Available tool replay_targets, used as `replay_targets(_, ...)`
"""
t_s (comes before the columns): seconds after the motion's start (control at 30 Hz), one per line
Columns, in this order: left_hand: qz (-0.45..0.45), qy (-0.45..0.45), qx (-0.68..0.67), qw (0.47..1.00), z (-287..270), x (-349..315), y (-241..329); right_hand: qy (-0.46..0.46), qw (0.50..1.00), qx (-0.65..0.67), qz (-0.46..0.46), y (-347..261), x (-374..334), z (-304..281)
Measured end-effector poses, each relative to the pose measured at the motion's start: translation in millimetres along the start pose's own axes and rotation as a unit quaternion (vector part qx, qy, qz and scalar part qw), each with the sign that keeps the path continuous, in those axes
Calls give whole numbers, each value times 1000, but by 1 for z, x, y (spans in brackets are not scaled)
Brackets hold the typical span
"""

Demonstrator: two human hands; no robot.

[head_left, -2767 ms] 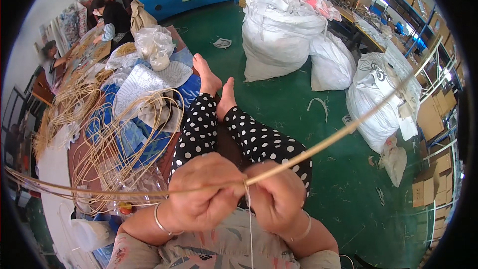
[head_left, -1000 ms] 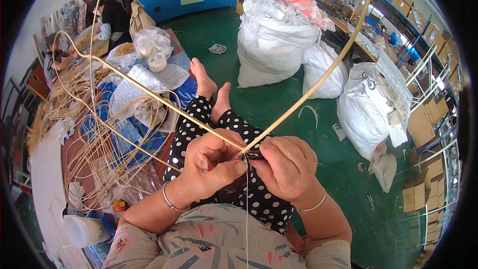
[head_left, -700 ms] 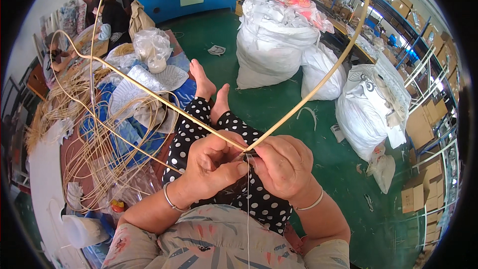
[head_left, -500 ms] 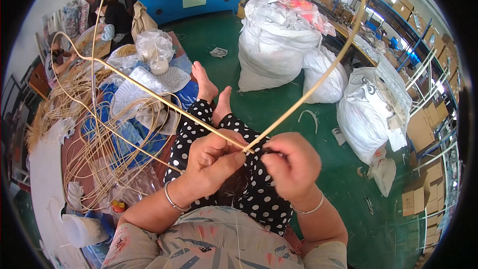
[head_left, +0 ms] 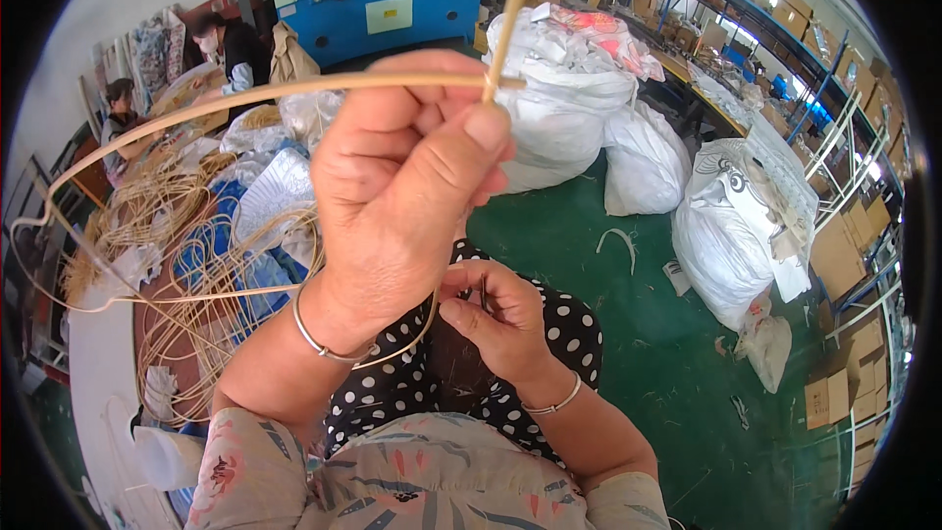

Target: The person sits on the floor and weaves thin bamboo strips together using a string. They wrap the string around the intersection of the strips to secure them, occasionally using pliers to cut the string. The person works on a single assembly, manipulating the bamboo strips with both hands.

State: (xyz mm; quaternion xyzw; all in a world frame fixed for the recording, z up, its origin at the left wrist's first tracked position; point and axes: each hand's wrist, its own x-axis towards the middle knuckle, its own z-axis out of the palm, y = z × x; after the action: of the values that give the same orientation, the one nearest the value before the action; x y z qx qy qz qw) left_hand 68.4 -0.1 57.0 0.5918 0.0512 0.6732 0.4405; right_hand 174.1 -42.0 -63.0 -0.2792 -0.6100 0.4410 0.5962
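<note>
My left hand [head_left: 407, 172] is raised high in front of me, thumb and fingers pinching a frame of bent tan cane [head_left: 265, 91]. Two of its rods cross just above my thumb, with what looks like thread wound at the crossing. From there one rod bends away to the left in curves, and the other rises out of the top of the view. Low over my lap, my right hand [head_left: 502, 322] is closed around a small dark tool [head_left: 484, 294], mostly hidden by the fingers; its kind cannot be made out.
Loose loops of cane [head_left: 221, 334] and blue cloth [head_left: 211, 245] lie to my left. Two people [head_left: 235, 49] work at the far left. Stuffed white sacks [head_left: 726, 245] stand ahead and right on the green floor, before shelves of cardboard boxes [head_left: 839, 255].
My left hand has lifted the cane frame up and closer, and the frame has turned. My right hand has moved away from the crossing, down toward my lap.
</note>
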Motion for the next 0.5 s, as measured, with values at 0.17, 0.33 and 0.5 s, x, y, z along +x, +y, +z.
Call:
replay_targets(0.17,35,30,26,999,18,9,28,49,996,-3,-77,-26,15,7)
replay_targets(0.33,-26,-150,189,970,-11,-2,30,52,964,-139,-221,-44,28,-22)
replay_targets(0.5,-9,-281,331,901,-26,-23,29,10,923,-247,-296,-68,36,-25)
